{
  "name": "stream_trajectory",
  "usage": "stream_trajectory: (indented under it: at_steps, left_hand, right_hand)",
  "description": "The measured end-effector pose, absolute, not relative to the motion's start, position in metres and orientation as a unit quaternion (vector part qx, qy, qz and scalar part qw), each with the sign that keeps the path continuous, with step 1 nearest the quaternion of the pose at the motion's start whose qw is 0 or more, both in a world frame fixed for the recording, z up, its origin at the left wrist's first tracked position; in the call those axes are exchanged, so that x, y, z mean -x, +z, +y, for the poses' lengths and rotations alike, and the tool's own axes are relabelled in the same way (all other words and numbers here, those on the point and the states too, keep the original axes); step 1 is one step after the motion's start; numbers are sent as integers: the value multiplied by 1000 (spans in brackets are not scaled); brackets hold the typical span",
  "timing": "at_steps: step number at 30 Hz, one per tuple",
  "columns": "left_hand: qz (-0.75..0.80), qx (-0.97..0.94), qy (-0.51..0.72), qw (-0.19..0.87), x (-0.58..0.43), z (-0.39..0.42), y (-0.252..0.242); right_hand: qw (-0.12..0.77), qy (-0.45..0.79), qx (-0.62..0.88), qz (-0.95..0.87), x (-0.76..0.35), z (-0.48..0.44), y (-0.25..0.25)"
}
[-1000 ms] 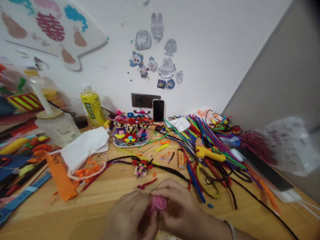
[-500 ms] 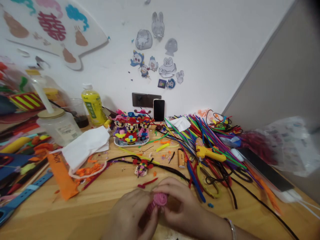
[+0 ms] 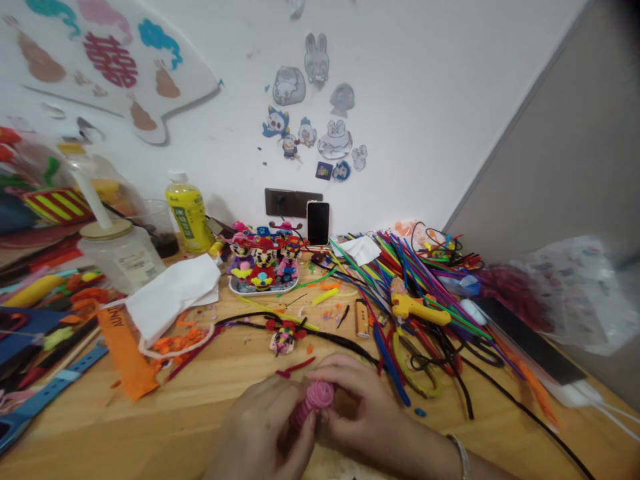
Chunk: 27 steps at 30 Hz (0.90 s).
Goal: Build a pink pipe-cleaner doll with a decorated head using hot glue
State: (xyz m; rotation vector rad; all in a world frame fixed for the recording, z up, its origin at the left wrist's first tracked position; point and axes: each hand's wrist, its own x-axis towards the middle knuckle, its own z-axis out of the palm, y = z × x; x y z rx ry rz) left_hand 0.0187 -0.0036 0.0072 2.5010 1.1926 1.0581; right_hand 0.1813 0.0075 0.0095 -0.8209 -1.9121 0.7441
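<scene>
My left hand (image 3: 263, 427) and my right hand (image 3: 360, 417) meet at the front edge of the wooden table (image 3: 100, 427). Both hold a pink pipe-cleaner coil (image 3: 320, 395), whose rolled end faces up and whose lower body tilts down-left between my fingers. Part of the coil is hidden by my fingers. Just beyond my hands lies a small pipe-cleaner figure (image 3: 283, 338) with red and black parts, not touching them. A short red pipe cleaner (image 3: 296, 365) lies near my left fingertips.
A yellow hot glue gun (image 3: 420, 310) and a heap of multicoloured pipe cleaners (image 3: 400, 273) lie to the right. Finished figures stand on a plate (image 3: 263, 285) at the back. White tissue (image 3: 170, 293), an orange strip (image 3: 125, 353) and a plastic jar (image 3: 123, 257) are on the left.
The pink coil sits slightly higher and more of its lower body shows between my hands. My fingers have shifted a little on it, and the whole view has tilted slightly.
</scene>
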Motion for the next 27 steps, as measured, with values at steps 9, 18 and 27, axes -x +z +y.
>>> stream_trajectory:
  at_steps: [9,18,27]
  left_hand:
    - [397,-841,359,79,-19,-3,8]
    - [400,-837,360,105,-19,-4,9]
    - [408,-814,358,208,-20,0,2]
  right_hand:
    - [445,312,327,-774,-182,8,10]
    - [451,316,312,-774,-184,8,7]
    - [453,333,302,-770,-187,13,2]
